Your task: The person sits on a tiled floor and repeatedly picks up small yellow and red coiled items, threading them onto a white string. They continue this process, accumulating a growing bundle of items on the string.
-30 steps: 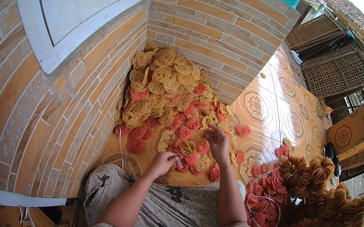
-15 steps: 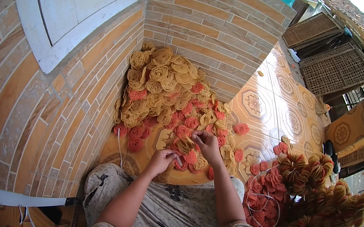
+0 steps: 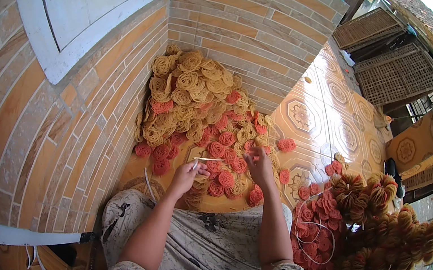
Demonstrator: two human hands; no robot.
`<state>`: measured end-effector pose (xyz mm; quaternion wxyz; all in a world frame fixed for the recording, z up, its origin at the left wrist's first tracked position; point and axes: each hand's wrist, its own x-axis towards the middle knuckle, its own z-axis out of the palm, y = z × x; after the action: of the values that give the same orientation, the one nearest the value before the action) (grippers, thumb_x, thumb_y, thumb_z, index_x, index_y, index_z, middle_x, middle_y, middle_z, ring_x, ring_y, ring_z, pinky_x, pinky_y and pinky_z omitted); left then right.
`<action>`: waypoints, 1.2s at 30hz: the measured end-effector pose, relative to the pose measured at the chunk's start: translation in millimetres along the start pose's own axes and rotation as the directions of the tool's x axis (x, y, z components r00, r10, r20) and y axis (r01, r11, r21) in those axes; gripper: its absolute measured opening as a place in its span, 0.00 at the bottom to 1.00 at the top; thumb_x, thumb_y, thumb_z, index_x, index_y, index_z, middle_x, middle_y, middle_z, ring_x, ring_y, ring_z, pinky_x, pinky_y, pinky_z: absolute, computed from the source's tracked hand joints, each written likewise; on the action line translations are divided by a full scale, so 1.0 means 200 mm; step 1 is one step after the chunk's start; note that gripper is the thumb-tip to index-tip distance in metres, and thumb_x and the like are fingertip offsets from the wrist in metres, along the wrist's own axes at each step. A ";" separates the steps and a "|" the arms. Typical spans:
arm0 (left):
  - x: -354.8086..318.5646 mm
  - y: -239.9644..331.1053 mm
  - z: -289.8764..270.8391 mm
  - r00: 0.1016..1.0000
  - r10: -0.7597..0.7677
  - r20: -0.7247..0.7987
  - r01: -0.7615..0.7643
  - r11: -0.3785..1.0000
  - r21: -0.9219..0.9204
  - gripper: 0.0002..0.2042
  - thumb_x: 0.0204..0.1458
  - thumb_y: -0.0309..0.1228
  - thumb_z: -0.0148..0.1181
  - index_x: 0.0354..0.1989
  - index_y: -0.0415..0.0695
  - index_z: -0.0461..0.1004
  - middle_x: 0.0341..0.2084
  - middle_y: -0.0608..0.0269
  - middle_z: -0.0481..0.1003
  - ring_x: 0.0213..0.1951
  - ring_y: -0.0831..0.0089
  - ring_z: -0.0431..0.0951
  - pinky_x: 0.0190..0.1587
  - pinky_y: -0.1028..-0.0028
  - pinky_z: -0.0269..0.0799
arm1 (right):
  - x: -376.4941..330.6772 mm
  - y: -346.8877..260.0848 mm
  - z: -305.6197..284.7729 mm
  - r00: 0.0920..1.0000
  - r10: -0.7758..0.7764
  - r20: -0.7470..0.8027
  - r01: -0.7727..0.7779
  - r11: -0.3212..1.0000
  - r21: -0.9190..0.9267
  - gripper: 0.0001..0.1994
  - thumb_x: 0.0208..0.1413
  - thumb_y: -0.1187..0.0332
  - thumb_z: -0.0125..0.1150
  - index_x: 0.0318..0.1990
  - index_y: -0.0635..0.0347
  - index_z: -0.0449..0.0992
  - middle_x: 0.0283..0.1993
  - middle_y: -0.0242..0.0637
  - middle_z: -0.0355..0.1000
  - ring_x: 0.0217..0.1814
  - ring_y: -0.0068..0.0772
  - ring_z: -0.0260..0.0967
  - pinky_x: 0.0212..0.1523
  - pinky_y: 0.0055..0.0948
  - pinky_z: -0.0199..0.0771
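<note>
My left hand (image 3: 185,179) is closed on a thin white string (image 3: 208,159), whose end sticks out to the right over the pile. Just below this hand hang several tan lacy discs (image 3: 195,196), apparently threaded on the string; the palm hides how they are held. My right hand (image 3: 260,169) is apart from it to the right, fingers spread, over the loose discs. Coral noodle-like coiled discs (image 3: 226,179) lie on the floor between and beyond both hands. Behind them rises a heap of tan coiled discs (image 3: 188,81), mixed with some coral ones.
A tiled wall (image 3: 117,78) bounds the left and another the back. At right sit a heap of coral discs (image 3: 316,220), a loop of white cord (image 3: 331,243) and bundles of strung tan-and-coral discs (image 3: 376,242). Woven racks (image 3: 401,74) stand farther off on the patterned floor.
My right hand has moved away from the left, right and up, and its fingers have spread. The left hand has lifted slightly, and the discs near my right fingers now hang below my left hand.
</note>
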<state>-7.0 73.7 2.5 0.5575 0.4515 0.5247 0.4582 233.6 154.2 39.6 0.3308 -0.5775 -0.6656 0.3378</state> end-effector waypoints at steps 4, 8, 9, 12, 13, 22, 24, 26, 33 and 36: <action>0.06 -0.08 -0.09 0.985 -0.085 -0.151 0.060 0.985 -0.164 0.19 0.66 0.41 0.39 0.41 0.38 0.71 0.28 0.62 0.77 0.36 0.75 0.77 0.46 0.73 0.69 | -0.08 0.22 -0.03 0.913 0.050 0.406 0.188 0.830 -0.525 0.27 0.42 0.64 0.72 0.52 0.54 0.71 0.46 0.45 0.72 0.51 0.50 0.67 0.54 0.39 0.68; 0.08 -0.11 -0.11 0.963 -0.233 -0.138 0.171 0.918 -0.358 0.24 0.65 0.49 0.37 0.40 0.40 0.72 0.25 0.64 0.75 0.34 0.75 0.75 0.46 0.72 0.67 | -0.08 0.27 0.02 0.834 0.166 0.527 0.222 0.773 -0.595 0.30 0.37 0.63 0.75 0.51 0.52 0.71 0.49 0.43 0.69 0.55 0.48 0.64 0.55 0.40 0.66; 0.08 -0.11 -0.12 0.958 -0.258 -0.126 0.180 0.881 -0.437 0.25 0.64 0.51 0.36 0.39 0.41 0.72 0.24 0.64 0.74 0.33 0.75 0.74 0.46 0.72 0.67 | -0.07 0.26 0.03 0.835 0.146 0.531 0.245 0.765 -0.596 0.29 0.37 0.63 0.75 0.51 0.53 0.71 0.48 0.43 0.70 0.54 0.47 0.66 0.54 0.39 0.67; 0.08 -0.12 -0.16 0.965 -0.250 -0.079 0.185 0.861 -0.475 0.21 0.65 0.45 0.40 0.36 0.39 0.73 0.25 0.65 0.74 0.33 0.75 0.74 0.44 0.72 0.68 | -0.04 0.25 0.01 0.800 0.251 0.545 0.115 0.828 -0.549 0.27 0.36 0.63 0.75 0.47 0.56 0.72 0.44 0.43 0.73 0.49 0.45 0.69 0.49 0.38 0.70; 0.08 -0.12 -0.17 0.963 -0.258 -0.072 0.195 0.859 -0.473 0.20 0.65 0.43 0.41 0.36 0.39 0.74 0.25 0.65 0.74 0.33 0.75 0.74 0.44 0.72 0.68 | -0.04 0.25 0.00 0.801 0.228 0.554 0.111 0.852 -0.511 0.25 0.37 0.63 0.75 0.45 0.57 0.72 0.41 0.42 0.73 0.47 0.44 0.70 0.46 0.37 0.71; 0.11 -0.13 -0.12 0.978 -0.018 -0.209 -0.074 0.902 -0.426 0.14 0.63 0.34 0.47 0.46 0.34 0.71 0.44 0.51 0.75 0.48 0.65 0.76 0.55 0.70 0.68 | 0.04 0.29 0.01 0.974 0.137 0.180 -0.105 0.979 -0.177 0.13 0.45 0.68 0.65 0.38 0.63 0.73 0.33 0.44 0.75 0.35 0.35 0.74 0.37 0.34 0.72; 0.12 -0.15 -0.13 0.959 -0.039 -0.281 -0.118 0.845 -0.522 0.15 0.63 0.34 0.47 0.49 0.32 0.68 0.49 0.48 0.73 0.50 0.62 0.75 0.56 0.69 0.68 | 0.04 0.26 0.02 0.973 0.126 0.195 -0.114 0.991 -0.073 0.13 0.47 0.68 0.63 0.40 0.64 0.73 0.34 0.43 0.75 0.36 0.36 0.74 0.37 0.34 0.72; 0.12 -0.17 -0.14 0.915 -0.153 -0.372 -0.102 0.807 -0.581 0.17 0.63 0.34 0.48 0.51 0.31 0.66 0.51 0.47 0.71 0.51 0.60 0.74 0.55 0.67 0.69 | 0.03 0.21 0.02 0.956 0.131 0.264 -0.127 0.991 -0.030 0.13 0.49 0.70 0.61 0.42 0.65 0.72 0.34 0.40 0.74 0.37 0.33 0.73 0.37 0.32 0.72; 0.17 -0.23 -0.15 0.868 -0.176 -0.464 -0.145 0.804 -0.576 0.14 0.62 0.32 0.48 0.49 0.33 0.67 0.49 0.52 0.72 0.48 0.64 0.76 0.49 0.71 0.72 | -0.08 -0.06 0.12 0.714 0.090 0.695 -0.013 0.993 -0.115 0.23 0.53 0.76 0.55 0.58 0.54 0.67 0.45 0.39 0.72 0.45 0.31 0.70 0.42 0.33 0.70; 0.20 -0.26 -0.15 0.859 -0.188 -0.476 -0.148 0.799 -0.583 0.12 0.61 0.29 0.50 0.49 0.35 0.67 0.46 0.56 0.72 0.46 0.67 0.76 0.46 0.73 0.73 | -0.14 -0.15 0.18 0.694 0.008 0.720 0.108 0.987 -0.115 0.27 0.54 0.76 0.51 0.62 0.44 0.63 0.48 0.44 0.72 0.44 0.42 0.71 0.42 0.38 0.71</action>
<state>-33.4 105.5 -57.3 0.5165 0.1072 0.4857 0.6970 190.6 121.4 42.2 0.0100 -0.4043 -0.7805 0.4766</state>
